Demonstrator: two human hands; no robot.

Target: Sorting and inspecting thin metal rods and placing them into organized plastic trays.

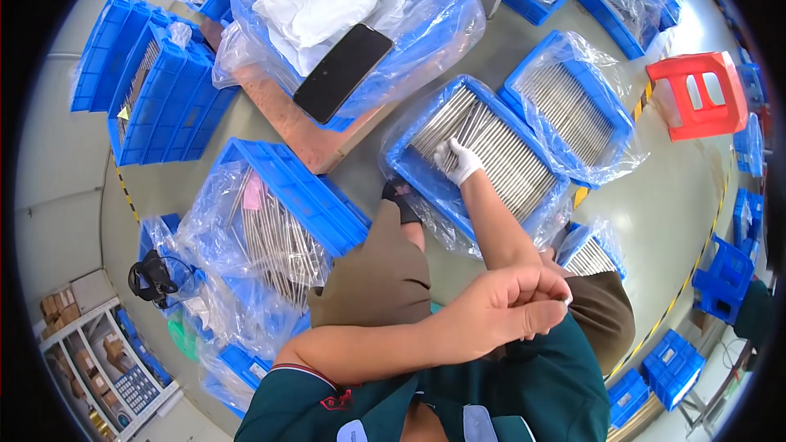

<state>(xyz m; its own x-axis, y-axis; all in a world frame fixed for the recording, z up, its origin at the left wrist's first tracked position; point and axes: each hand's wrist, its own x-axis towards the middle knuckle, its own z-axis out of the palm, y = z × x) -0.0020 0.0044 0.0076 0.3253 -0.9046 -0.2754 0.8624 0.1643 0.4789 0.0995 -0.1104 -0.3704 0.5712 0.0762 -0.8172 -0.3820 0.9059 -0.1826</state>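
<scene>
My right hand [458,161], in a white glove, reaches into a blue crate [506,115] lined with clear plastic. Its fingers are spread over slim metal rods [512,165], touching them near the crate's left side. Most of these rods lie side by side in a row; those at the upper left are slanted. My left hand [520,307] is bare and curled closed in front of my body, over the right forearm. A tiny white bit [567,299] shows at its thumb tip; what it belongs to is hidden.
Another crate of rods [569,110] stands to the right, and a tilted crate [282,196] of rods to the left. A black phone [343,74] rests on a plastic-lined crate atop a brown board [282,119]. A red stool [698,96] stands at the right.
</scene>
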